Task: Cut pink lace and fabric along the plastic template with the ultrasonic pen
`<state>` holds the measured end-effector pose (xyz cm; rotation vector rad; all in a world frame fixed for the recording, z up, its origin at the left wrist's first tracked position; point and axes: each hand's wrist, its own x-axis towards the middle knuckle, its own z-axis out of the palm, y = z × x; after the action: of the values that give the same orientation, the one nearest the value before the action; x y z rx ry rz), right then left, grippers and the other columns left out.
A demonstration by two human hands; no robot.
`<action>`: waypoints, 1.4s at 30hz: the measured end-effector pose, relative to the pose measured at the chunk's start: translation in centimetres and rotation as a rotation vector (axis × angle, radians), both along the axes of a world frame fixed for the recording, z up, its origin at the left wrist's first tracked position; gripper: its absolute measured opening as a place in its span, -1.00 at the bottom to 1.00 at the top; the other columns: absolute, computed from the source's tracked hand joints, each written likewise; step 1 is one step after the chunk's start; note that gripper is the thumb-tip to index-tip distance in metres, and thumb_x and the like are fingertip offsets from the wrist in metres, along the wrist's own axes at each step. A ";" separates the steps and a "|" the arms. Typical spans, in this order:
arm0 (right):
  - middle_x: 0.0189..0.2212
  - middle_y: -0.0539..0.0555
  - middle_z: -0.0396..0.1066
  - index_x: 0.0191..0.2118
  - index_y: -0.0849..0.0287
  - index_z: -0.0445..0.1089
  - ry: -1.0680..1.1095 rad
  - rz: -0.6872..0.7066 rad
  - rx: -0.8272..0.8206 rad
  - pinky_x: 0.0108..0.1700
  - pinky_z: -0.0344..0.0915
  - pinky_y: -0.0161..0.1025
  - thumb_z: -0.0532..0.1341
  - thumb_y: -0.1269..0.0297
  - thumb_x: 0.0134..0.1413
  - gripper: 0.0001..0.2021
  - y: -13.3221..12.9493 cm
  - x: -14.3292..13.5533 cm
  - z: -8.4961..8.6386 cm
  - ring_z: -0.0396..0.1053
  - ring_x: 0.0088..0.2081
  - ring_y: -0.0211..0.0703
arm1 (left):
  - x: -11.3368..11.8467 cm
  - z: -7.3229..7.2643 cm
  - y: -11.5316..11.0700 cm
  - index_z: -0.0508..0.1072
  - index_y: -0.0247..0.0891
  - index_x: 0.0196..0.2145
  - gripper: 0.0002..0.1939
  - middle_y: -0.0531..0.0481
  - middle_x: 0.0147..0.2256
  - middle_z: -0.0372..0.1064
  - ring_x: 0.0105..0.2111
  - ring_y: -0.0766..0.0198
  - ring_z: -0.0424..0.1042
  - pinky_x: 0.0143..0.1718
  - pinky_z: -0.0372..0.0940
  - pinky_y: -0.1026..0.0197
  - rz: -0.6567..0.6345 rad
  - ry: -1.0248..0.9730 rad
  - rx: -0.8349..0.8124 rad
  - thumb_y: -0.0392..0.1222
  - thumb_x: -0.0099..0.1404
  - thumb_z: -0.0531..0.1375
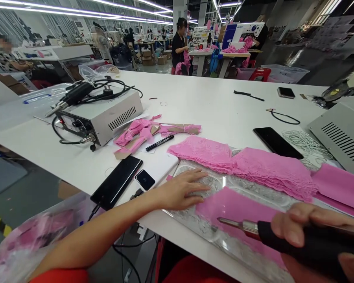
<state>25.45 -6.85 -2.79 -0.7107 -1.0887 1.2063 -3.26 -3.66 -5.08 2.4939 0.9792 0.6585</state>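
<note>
My left hand (pixel 184 189) lies with its fingers spread on the clear patterned plate (pixel 183 216), its fingertips near the left end of a flat pink fabric piece (pixel 238 210). In my right hand (pixel 301 236) is a black-handled tool (pixel 283 236) with a pointed metal tip, held above that piece and pointing left. Behind it, along the plate's far side, are two stacks of pink lace pieces (pixel 202 153) (pixel 271 169). More folded pink fabric (pixel 342 186) lies to the right.
A metal control box (pixel 120 118) with a cabled tool stands back left. Bundled pink straps (pixel 138 131), a marker (pixel 159 143) and a black phone (pixel 117 182) lie nearer. Another phone (pixel 277 142), white loops (pixel 306 143) and a second box (pixel 342 133) are right. A person (pixel 179 43) works beyond.
</note>
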 end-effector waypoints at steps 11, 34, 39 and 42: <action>-0.37 0.01 0.29 -0.22 0.08 0.45 -0.041 0.071 0.025 -0.37 0.45 -0.22 0.33 0.15 0.01 -0.79 -0.7 -5.4 2.3 0.29 -0.46 -0.27 | 0.4 -0.3 -0.4 0.48 -0.29 0.04 -0.66 -0.27 0.27 0.14 0.29 -0.04 0.11 0.27 0.06 -0.07 0.041 0.026 0.024 -0.15 0.35 0.23; -0.38 0.04 0.34 -0.17 0.03 0.43 -0.107 0.094 0.003 -0.34 0.47 -0.15 0.26 0.15 0.10 -0.82 -0.9 -6.2 2.2 0.36 -0.42 -0.18 | 0.0 0.5 -0.5 0.49 -0.20 0.06 -0.58 -0.19 0.29 0.11 0.32 -0.05 0.04 0.30 -0.01 -0.07 0.009 0.013 -0.058 -0.14 0.24 0.32; -0.34 0.03 0.32 -0.17 0.06 0.41 -0.094 0.080 -0.012 -0.29 0.46 -0.18 0.29 0.15 0.06 -0.78 -1.0 -6.1 1.8 0.34 -0.40 -0.22 | 0.0 0.5 -0.5 0.49 -0.17 0.05 -0.58 -0.16 0.30 0.09 0.32 -0.05 0.03 0.29 0.01 -0.09 0.008 0.039 -0.056 -0.15 0.23 0.32; -0.34 0.04 0.31 -0.18 0.04 0.42 -0.093 0.063 -0.018 -0.32 0.46 -0.15 0.31 0.14 0.04 -0.78 -1.0 -6.1 1.7 0.32 -0.42 -0.22 | 0.0 0.6 -0.5 0.50 -0.18 0.04 -0.59 -0.16 0.30 0.10 0.32 -0.05 0.04 0.29 0.02 -0.08 0.006 0.032 -0.052 -0.16 0.22 0.32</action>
<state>19.38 -7.89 -1.08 -0.7574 -1.1855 1.2485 -3.22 -4.16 -4.51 2.4646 1.0027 0.5887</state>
